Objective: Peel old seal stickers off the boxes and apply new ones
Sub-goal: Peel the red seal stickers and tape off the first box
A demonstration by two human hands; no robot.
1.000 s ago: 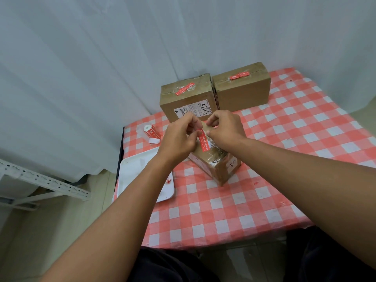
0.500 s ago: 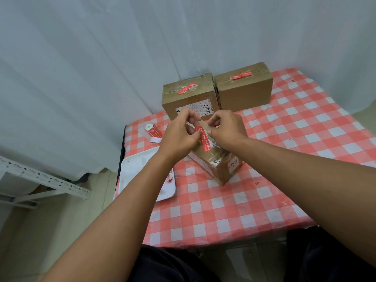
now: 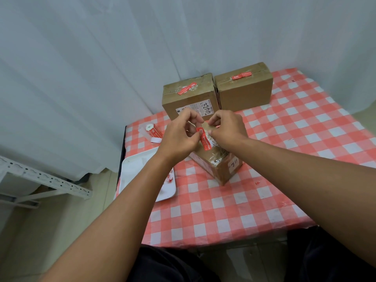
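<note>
Pinching a red seal sticker (image 3: 205, 139) over a small cardboard box (image 3: 220, 166) at frame centre.
Left hand (image 3: 180, 137) nips the sticker's upper end between thumb and forefinger; right hand (image 3: 226, 129) has curled fingers on the box top beside it, its hold unclear. Two sealed boxes (image 3: 190, 98) (image 3: 244, 88) stand touching behind; a sticker roll (image 3: 153, 130) and white tray (image 3: 130, 176) lie left on the checked tablecloth (image 3: 264, 190).

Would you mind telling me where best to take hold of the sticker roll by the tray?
Probably pinch the sticker roll across its sides from above: it lies on its side on the tablecloth, white core end facing up-left, loose tail toward the tray.
</note>
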